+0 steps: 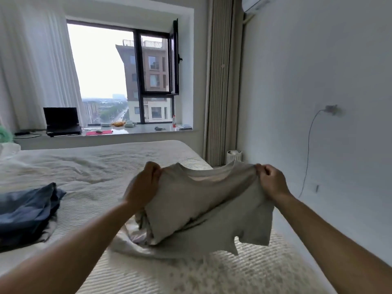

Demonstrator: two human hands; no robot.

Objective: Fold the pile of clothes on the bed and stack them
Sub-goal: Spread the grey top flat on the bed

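Observation:
A light grey T-shirt (201,204) hangs in the air above the bed (95,166), held up by its two shoulders with the neckline facing away from me. My left hand (146,183) is shut on the left shoulder and my right hand (271,181) pinches the right shoulder. The shirt's lower part droops onto a small heap of pale clothes (135,232) lying on the bed under it. A folded dark blue garment (25,213) lies on the bed at the left.
A white wall runs close along the bed's right side, with a charger and cable (307,149) hanging from a socket. Beyond the bed is a window sill holding a laptop (61,122), a bottle (174,122) and small items. A white bin (233,155) stands by the curtain.

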